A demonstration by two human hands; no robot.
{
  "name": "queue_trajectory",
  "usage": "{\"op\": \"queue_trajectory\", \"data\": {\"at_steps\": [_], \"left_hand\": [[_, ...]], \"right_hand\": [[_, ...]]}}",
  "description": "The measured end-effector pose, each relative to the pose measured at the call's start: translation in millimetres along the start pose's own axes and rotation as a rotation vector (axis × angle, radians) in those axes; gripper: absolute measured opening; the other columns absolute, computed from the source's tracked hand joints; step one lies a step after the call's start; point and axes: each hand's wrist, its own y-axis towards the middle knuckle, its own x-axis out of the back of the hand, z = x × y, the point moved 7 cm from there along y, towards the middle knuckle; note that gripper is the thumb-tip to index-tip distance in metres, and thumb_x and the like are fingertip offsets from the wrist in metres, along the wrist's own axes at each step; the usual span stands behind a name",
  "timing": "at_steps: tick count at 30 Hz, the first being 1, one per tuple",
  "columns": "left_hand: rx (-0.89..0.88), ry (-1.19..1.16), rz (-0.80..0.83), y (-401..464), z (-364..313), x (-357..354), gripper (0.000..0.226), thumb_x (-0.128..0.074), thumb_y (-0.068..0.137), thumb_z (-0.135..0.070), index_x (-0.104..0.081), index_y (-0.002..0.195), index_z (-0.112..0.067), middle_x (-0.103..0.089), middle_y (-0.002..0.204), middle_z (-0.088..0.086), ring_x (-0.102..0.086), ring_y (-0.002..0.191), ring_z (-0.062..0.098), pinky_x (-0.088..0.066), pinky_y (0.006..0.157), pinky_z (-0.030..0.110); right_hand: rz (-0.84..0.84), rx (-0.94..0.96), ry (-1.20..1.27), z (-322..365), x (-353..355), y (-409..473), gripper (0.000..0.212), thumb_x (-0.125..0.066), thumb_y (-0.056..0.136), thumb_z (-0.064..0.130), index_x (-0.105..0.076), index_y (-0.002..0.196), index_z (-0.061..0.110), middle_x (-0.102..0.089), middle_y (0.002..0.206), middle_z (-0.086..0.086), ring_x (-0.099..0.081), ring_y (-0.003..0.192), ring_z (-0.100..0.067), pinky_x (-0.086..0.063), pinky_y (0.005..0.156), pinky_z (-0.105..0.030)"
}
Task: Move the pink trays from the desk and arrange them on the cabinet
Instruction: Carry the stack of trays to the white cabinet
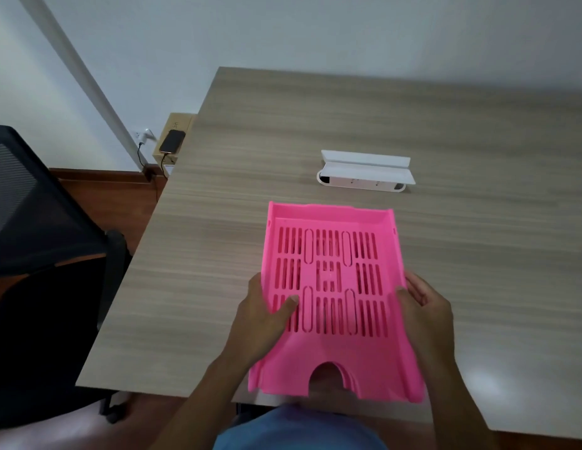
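A pink slotted tray (332,235) is at the near edge of the wooden desk (315,125), its notched front end sticking out past the edge towards me. It looks like a stack, with further pink edges showing under the notch. My left hand (263,316) grips its left side, thumb inside on the slotted floor. My right hand (423,306) grips the right side wall, thumb on the inside. The cabinet is not in view.
A white open socket box (364,172) sits on the desk behind the tray. A black mesh office chair (39,254) stands to the left of the desk. A phone (171,141) charges on a small box by the wall.
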Motion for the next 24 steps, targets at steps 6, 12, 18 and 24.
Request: {"op": "queue_trajectory", "data": {"at_steps": [6,12,18,24], "left_hand": [[-0.020,0.048,0.022,4,-1,-4,0.056,-0.064,0.094,-0.035,-0.035,0.140,-0.021,-0.062,0.096,-0.019,-0.066,0.081,-0.005,-0.045,0.057,0.008],[-0.052,0.070,0.019,16,0,2,0.060,-0.062,0.094,-0.037,-0.033,0.143,-0.017,-0.060,0.099,-0.017,-0.068,0.086,0.006,-0.053,0.070,0.019],[-0.058,0.023,0.028,31,2,2,0.053,-0.062,0.094,-0.034,-0.040,0.138,-0.015,-0.061,0.104,-0.013,-0.065,0.083,-0.001,-0.050,0.057,0.011],[0.141,-0.402,0.188,43,28,4,0.070,-0.071,0.084,-0.037,-0.038,0.141,-0.013,-0.064,0.126,0.016,-0.073,0.101,0.032,-0.059,0.088,0.052]], "right_hand": [[-0.040,0.018,0.033,-3,4,2,0.039,-0.055,0.096,0.014,-0.066,0.130,0.028,-0.079,0.088,0.006,-0.075,0.062,-0.011,-0.057,0.050,-0.023],[0.003,0.036,0.009,-8,-7,6,0.037,-0.055,0.097,0.016,-0.065,0.130,0.028,-0.078,0.093,0.003,-0.075,0.064,-0.008,-0.056,0.051,-0.021],[0.025,0.023,0.112,-12,1,20,0.034,-0.059,0.094,0.009,-0.068,0.122,0.026,-0.077,0.099,0.008,-0.075,0.073,-0.004,-0.059,0.065,-0.030],[0.297,-0.338,0.332,-59,-24,31,0.034,-0.055,0.099,0.032,-0.067,0.119,0.008,-0.077,0.096,-0.019,-0.075,0.080,-0.036,-0.060,0.081,-0.054]]}}
